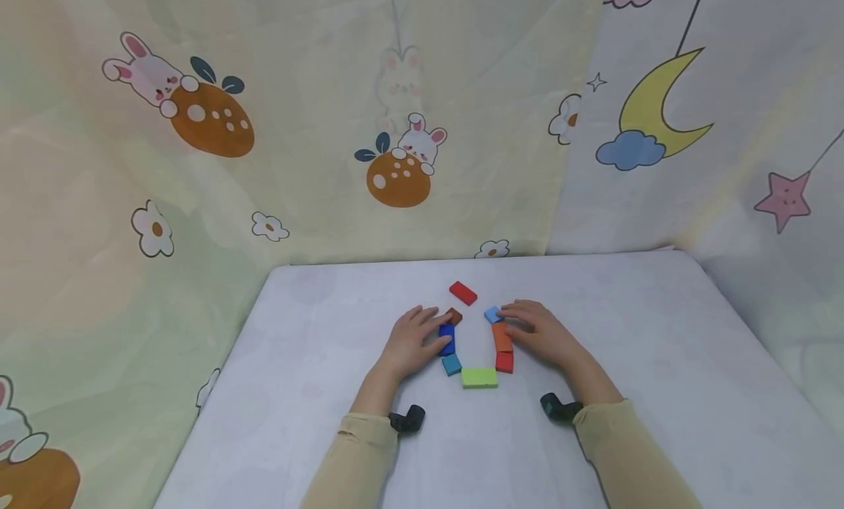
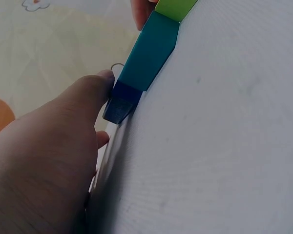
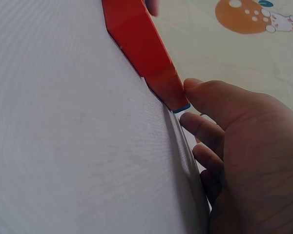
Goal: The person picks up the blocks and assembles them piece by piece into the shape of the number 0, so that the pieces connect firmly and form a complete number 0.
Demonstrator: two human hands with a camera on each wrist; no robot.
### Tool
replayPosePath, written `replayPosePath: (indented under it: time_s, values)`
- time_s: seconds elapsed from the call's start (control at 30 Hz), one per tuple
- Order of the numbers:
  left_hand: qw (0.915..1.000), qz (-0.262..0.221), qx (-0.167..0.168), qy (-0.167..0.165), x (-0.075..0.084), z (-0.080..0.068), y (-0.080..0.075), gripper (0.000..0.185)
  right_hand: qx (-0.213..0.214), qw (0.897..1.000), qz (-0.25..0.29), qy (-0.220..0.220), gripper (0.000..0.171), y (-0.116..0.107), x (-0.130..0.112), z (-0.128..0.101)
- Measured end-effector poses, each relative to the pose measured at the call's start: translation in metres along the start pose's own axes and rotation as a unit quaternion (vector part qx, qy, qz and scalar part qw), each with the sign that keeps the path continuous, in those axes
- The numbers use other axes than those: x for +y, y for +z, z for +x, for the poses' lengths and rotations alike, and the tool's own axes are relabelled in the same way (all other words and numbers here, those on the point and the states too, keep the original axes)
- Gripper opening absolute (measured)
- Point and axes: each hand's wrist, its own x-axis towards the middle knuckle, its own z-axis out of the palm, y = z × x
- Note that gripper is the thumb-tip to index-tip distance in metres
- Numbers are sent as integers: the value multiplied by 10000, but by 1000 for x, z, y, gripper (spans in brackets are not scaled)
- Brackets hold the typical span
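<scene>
Small coloured blocks form a U-shaped line on the white table. Its left side has a brown block (image 1: 455, 316), a dark blue block (image 1: 447, 339) and a teal block (image 1: 451, 364). A green block (image 1: 479, 378) lies at the near end. Up the right side run a red block (image 1: 504, 362), an orange block (image 1: 502, 337) and a light blue block (image 1: 492, 315). My left hand (image 1: 412, 340) has its thumb at the dark blue block and a fingertip by the brown one. My right hand (image 1: 541, 333) sets its thumb at the orange block, forefinger beside the light blue one.
Beyond the U, another red block (image 1: 463, 293) lies alone at a slant. The white tabletop (image 1: 659, 348) ends at a patterned cloth backdrop (image 1: 316, 172). A black device is strapped at each wrist, by the beige sleeves (image 1: 359, 450).
</scene>
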Motion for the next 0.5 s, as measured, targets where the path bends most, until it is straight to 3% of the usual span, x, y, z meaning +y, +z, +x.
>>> replayPosePath:
  time_s: [0.5]
  values:
    - [9999,42,21,103,-2,1,2,55,2,10000,-72,29,42,-1,-4,-2]
